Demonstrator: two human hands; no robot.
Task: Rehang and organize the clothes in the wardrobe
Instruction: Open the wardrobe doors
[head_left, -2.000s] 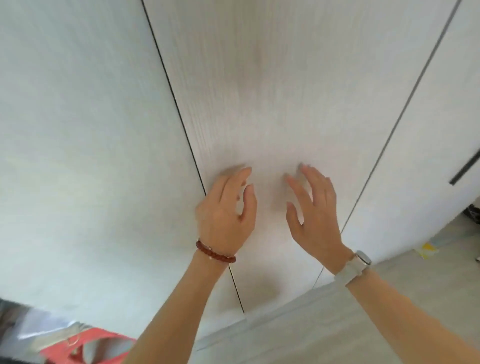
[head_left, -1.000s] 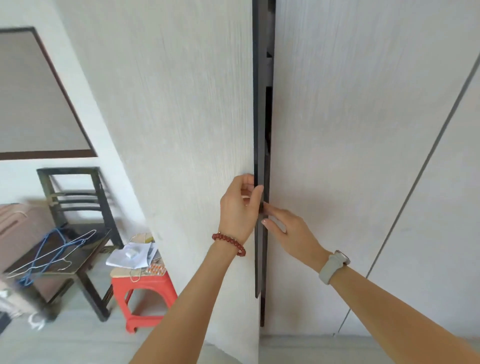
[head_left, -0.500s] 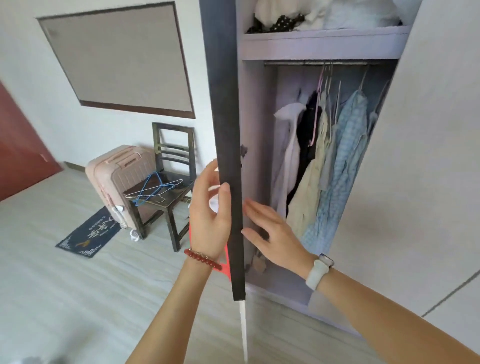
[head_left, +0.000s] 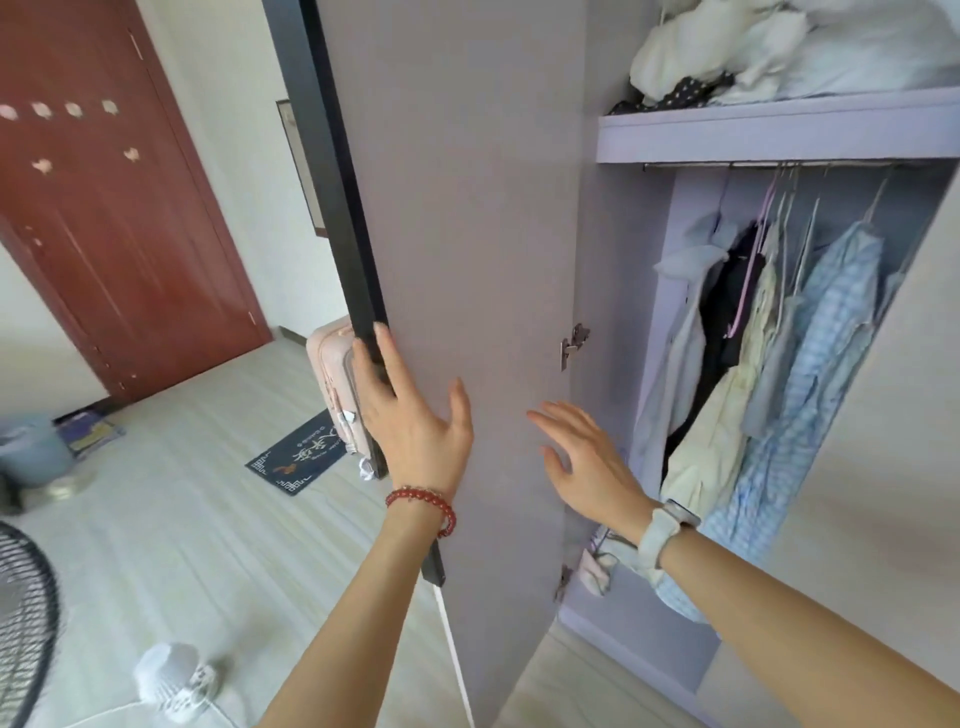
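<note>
Head cam: still the opening step. The left hand (head_left: 415, 426) has its fingers wrapped on the edge of the wardrobe door (head_left: 467, 234); the right hand (head_left: 587, 462) is spread flat and holds nothing. The hanging clothes (head_left: 779, 353) sit on the rail inside. Next move is probably reaching in for a hanger. Half a second ago the door was edge-on; it's swung wide now.

The wardrobe (head_left: 779, 124) stands with its left door (head_left: 467, 260) swung open. Shirts (head_left: 810, 374), pale blue, cream and dark, hang crowded on the rail; white bedding (head_left: 779, 47) fills the top shelf.
</note>
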